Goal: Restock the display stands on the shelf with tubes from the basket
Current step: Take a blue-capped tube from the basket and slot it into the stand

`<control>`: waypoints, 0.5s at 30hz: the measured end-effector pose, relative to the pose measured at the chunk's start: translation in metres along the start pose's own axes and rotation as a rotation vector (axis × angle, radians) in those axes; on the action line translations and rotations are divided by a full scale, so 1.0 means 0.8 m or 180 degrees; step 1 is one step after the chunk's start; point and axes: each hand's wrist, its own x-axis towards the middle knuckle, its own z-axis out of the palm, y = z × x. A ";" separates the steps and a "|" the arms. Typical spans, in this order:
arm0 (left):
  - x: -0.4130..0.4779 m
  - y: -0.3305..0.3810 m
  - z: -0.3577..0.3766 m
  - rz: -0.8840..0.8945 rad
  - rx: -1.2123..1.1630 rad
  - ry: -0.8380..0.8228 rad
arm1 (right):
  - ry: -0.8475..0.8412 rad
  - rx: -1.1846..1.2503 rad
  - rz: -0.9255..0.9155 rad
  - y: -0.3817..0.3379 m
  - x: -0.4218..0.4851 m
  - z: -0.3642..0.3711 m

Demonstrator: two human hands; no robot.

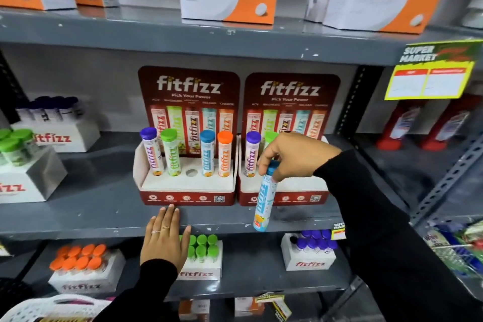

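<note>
Head view: blue-capped tube (pixel 264 201), tilted.

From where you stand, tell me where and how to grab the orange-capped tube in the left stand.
Take the orange-capped tube at its cap and upper body, coming from above and in front. It stands upright with its foot sunk in the left stand, so only the top is free. The blue-capped tube stands close on its left; the right side is more open. Pinch front to back, then lift straight up.
</note>
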 end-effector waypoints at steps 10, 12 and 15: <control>-0.001 0.005 0.002 -0.0101 0.0026 -0.0001 | 0.0469 -0.0170 0.0262 0.040 -0.020 -0.010; -0.001 0.006 0.002 -0.0130 0.0023 -0.0025 | 0.0565 -0.0231 0.0325 0.048 -0.025 -0.014; -0.002 0.006 0.002 -0.0173 0.0014 -0.0062 | 0.0867 -0.0397 0.0568 0.063 -0.026 -0.017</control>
